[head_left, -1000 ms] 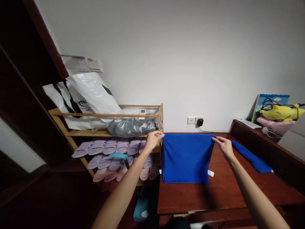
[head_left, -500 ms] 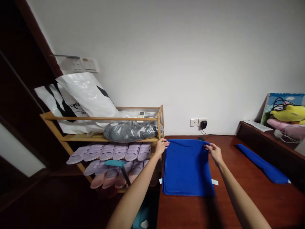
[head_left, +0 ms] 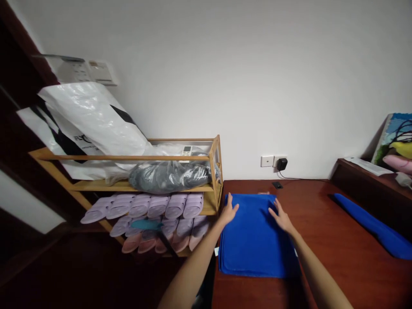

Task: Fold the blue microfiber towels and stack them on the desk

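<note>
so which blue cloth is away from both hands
The long, narrow one, far right on the table; the broad, squarish one has the left hand and right hand at it.

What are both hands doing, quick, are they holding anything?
Left hand: open, gripping nothing, by the folded blue cloth.
Right hand: open too, fingers spread, gripping nothing.

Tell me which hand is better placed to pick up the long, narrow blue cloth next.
Right, I'd say. The right hand is open and nearer the long, narrow blue cloth. The left hand, also open, would have to cross the folded, squarish blue cloth.
</note>
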Tool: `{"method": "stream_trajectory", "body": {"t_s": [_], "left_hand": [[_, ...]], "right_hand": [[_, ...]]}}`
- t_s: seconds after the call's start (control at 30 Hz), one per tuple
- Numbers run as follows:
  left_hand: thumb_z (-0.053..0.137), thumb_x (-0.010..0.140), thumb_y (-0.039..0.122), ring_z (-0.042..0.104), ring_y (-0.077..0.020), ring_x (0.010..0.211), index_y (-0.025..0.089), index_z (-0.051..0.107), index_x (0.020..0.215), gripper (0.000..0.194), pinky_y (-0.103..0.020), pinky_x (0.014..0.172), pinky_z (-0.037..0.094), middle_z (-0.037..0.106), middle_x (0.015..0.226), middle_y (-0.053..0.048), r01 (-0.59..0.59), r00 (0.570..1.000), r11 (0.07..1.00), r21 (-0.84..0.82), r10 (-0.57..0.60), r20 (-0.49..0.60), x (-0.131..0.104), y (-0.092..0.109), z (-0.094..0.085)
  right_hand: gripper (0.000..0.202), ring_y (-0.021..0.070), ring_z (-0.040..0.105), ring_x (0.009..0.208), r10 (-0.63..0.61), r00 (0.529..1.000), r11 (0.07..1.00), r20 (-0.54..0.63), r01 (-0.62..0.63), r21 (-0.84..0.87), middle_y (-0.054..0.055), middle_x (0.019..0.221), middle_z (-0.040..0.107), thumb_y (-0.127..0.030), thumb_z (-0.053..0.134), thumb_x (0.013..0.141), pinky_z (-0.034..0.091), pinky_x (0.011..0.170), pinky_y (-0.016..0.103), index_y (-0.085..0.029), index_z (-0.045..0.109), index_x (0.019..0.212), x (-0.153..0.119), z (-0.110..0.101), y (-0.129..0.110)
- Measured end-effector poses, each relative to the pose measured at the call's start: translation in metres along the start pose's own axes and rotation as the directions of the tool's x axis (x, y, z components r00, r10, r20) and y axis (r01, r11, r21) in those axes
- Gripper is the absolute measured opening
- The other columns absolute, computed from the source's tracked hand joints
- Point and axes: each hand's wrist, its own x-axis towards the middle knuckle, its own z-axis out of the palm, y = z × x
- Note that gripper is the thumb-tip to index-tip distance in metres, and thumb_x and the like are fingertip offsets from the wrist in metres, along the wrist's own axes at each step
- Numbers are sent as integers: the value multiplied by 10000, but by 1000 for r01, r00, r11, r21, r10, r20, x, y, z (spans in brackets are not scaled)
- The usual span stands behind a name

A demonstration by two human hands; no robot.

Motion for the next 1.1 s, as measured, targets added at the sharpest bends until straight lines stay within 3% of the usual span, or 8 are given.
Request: {"method": "stream_trajectory", "body": {"t_s": [0.1,0.2,0.27,0.47,0.73,0.83,0.93,1.1], "left_hand": [[479,869,384,232,-241,1389,171,282,1444,644,-449,1142,113,297,1497,-118,-73,996,979,190,63,55,-23,-16,22],[411,896,426,116,-205,1420,206,298,1443,600,-446,1147,-18,232,1529,-55,-134,990,936,327,110,89,-35,-27,33],[361,914,448,78,-203,1425,221,279,1452,590,-458,1143,-35,194,1541,-38,-149,988,908,392,119,100,-37,-30,34],[312,925,472,100,-238,1421,234,271,1456,583,-527,1130,49,201,1540,-39,-169,985,821,546,127,115,-59,-21,27],[287,937,465,136,-253,1415,274,210,1471,572,-548,1121,138,198,1539,-35,-206,978,739,642,166,123,-155,-16,20],[296,939,432,175,-265,1406,273,236,1465,553,-563,1120,135,216,1532,-51,-220,975,724,654,186,123,-176,-11,16],[262,948,330,158,-239,1411,200,242,1466,534,-513,1137,144,208,1534,-68,-247,966,714,655,236,106,-162,4,20],[252,933,242,135,-192,1415,137,249,1461,538,-429,1146,166,210,1534,-73,-269,963,727,631,226,149,-102,19,37]], "right_hand": [[697,238,242,1379,-59,994,966,90,80,-246,70,1460,377,-606,476,791,151,1121,489,-254,394,1387,-18,14,15],[627,202,141,1406,-106,980,784,171,188,-592,52,1518,254,-565,287,897,144,1122,477,-252,298,1441,-26,18,22],[626,202,121,1410,-97,979,687,178,196,-699,56,1532,210,-554,235,916,155,1116,482,-244,245,1460,-27,17,23],[710,218,88,1415,-69,986,616,149,160,-771,73,1540,159,-623,208,894,147,1109,502,-211,193,1473,-47,16,18],[768,257,152,1402,-99,987,648,130,163,-744,96,1522,197,-664,232,868,167,1105,524,-191,203,1473,-139,4,16],[753,263,169,1398,-109,986,677,123,165,-718,86,1523,198,-658,251,868,163,1111,525,-218,193,1475,-159,0,10],[679,246,175,1398,-171,973,719,155,230,-656,62,1527,199,-607,254,897,176,1115,503,-261,181,1476,-149,16,-15],[563,189,208,1390,-258,919,763,300,384,-521,46,1514,251,-497,190,949,246,1099,428,-268,244,1460,-100,71,-59]]}}
